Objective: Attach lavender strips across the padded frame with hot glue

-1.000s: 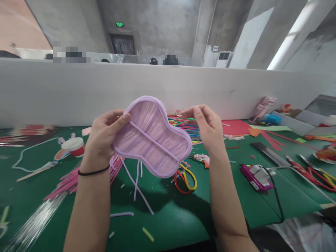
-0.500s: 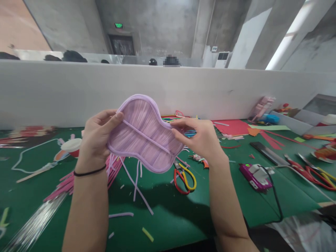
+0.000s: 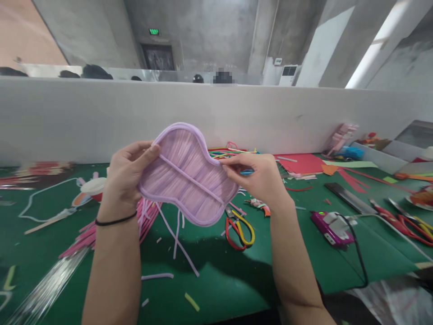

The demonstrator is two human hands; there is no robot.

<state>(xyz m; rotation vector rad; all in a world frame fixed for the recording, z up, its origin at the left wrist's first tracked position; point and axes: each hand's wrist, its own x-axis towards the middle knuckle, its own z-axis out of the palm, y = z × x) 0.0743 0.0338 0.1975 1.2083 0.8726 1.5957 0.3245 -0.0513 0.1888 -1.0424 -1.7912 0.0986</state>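
Between my two hands a lilac wavy-edged panel (image 3: 189, 174) is held up and tilted above the table. It has a thick fuzzy rim that looks like pipe cleaner, streaky pink and purple filling, and one straight lilac strip running across it. My left hand (image 3: 130, 169) grips its left end, thumb in front and fingers behind. At the upper right rim, my right hand (image 3: 255, 174) pinches the edge between thumb and fingertips. Lilac pipe cleaners (image 3: 177, 241) lie loose on the table below, near a pair of scissors or pliers (image 3: 240, 230) with red and yellow handles.
Pink pipe cleaners (image 3: 79, 241) lie in a bundle at the left, by a white-lidded cup (image 3: 94, 186). To the right are a glue gun (image 3: 260, 206), a purple power strip (image 3: 331, 229) with a cable, red-handled scissors (image 3: 395, 219) and red paper (image 3: 301, 164). A white partition (image 3: 135, 117) stands behind.
My right hand's thumb and fingertips have come closer together on the panel's upper right rim. The left hand and panel stay nearly the same; the view has shifted slightly.
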